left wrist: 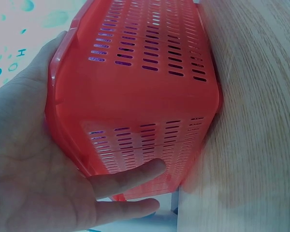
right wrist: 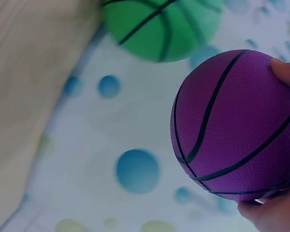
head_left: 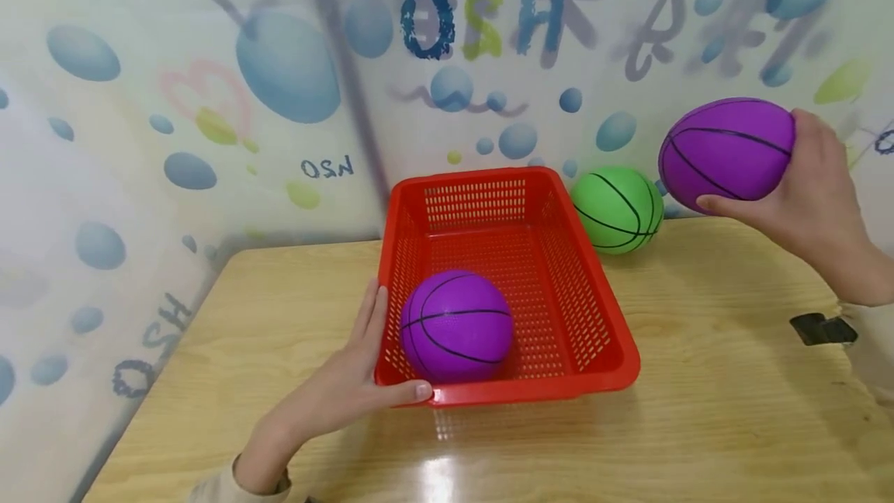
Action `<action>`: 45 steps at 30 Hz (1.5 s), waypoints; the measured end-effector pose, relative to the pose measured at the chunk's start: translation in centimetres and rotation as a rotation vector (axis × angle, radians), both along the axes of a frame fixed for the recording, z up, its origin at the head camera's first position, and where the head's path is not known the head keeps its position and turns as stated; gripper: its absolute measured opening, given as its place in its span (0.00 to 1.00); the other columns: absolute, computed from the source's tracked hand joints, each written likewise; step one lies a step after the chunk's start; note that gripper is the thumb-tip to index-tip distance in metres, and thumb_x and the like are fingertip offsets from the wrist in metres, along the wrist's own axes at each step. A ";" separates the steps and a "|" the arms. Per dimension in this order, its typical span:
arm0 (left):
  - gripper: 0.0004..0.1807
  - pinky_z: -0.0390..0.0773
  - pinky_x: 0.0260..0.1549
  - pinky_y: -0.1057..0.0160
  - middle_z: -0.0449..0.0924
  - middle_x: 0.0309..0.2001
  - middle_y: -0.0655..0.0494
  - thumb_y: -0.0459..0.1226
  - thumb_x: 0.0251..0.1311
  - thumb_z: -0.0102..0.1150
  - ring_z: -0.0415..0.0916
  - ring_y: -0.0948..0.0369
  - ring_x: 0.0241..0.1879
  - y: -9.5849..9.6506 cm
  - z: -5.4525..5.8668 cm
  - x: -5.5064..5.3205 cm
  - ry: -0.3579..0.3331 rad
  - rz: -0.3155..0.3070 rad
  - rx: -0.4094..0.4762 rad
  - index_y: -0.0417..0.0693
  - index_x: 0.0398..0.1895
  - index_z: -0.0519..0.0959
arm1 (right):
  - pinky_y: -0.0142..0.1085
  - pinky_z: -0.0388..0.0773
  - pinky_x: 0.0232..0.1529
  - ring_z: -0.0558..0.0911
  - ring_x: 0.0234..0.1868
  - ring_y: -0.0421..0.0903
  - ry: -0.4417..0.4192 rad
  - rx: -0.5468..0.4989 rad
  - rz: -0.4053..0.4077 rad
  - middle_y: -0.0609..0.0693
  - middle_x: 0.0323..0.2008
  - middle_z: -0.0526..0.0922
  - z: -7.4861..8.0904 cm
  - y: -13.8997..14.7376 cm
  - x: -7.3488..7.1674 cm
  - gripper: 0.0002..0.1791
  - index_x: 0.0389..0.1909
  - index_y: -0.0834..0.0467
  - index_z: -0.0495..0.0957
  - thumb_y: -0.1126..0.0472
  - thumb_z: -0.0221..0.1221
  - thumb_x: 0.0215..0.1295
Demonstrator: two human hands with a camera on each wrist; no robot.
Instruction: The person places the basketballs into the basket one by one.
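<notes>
A red plastic basket (head_left: 604,348) with slotted walls stands on the table. My left hand (head_left: 349,379) holds its near left corner, thumb over the front rim and fingers along the outer left wall. The left wrist view shows two fingers (left wrist: 130,179) stretched out beside the slotted wall. One purple ball (head_left: 457,324) with black lines lies inside, near the front left. At the right, my right hand (head_left: 820,192) grips a second purple ball (head_left: 726,150), raised above the table. The right wrist view shows that ball (right wrist: 232,125) between thumb and fingers.
Just right of the basket, a green ball (head_left: 618,212) rests on the wooden table (head_left: 726,410) against the patterned wall covering (head_left: 447,138). A black strip (head_left: 820,328) is near the right sleeve.
</notes>
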State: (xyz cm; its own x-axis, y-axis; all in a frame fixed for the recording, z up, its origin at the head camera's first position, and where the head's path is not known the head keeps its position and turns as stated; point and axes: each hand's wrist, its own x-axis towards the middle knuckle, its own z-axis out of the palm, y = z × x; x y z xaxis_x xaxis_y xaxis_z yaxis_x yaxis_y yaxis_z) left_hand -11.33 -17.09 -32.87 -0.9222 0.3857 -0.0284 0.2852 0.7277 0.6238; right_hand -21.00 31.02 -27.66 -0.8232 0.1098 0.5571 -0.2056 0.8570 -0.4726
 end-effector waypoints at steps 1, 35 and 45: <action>0.60 0.62 0.50 0.55 0.18 0.64 0.67 0.65 0.36 0.55 0.46 0.58 0.61 0.0 0.0 0.0 0.000 -0.001 0.000 0.62 0.64 0.25 | 0.63 0.54 0.43 0.53 0.57 0.60 0.019 -0.003 0.009 0.61 0.58 0.53 0.4 -0.4 0.3 0.62 0.63 0.54 0.45 0.53 0.73 0.25; 0.60 0.67 0.46 0.55 0.18 0.63 0.69 0.65 0.34 0.56 0.57 0.53 0.56 0.4 0.0 0.2 -0.029 0.033 -0.011 0.63 0.64 0.26 | 0.43 0.69 0.42 0.60 0.53 0.52 -0.158 0.410 0.621 0.58 0.57 0.57 -0.6 -18.2 -3.8 0.60 0.61 0.64 0.50 0.37 0.65 0.28; 0.61 0.67 0.45 0.55 0.20 0.64 0.68 0.65 0.34 0.56 0.56 0.53 0.57 0.2 0.3 0.4 -0.038 0.062 -0.048 0.63 0.64 0.26 | 0.43 0.67 0.46 0.58 0.56 0.52 -0.350 0.492 0.656 0.58 0.59 0.54 -2.1 -19.7 -3.7 0.61 0.63 0.63 0.45 0.34 0.63 0.32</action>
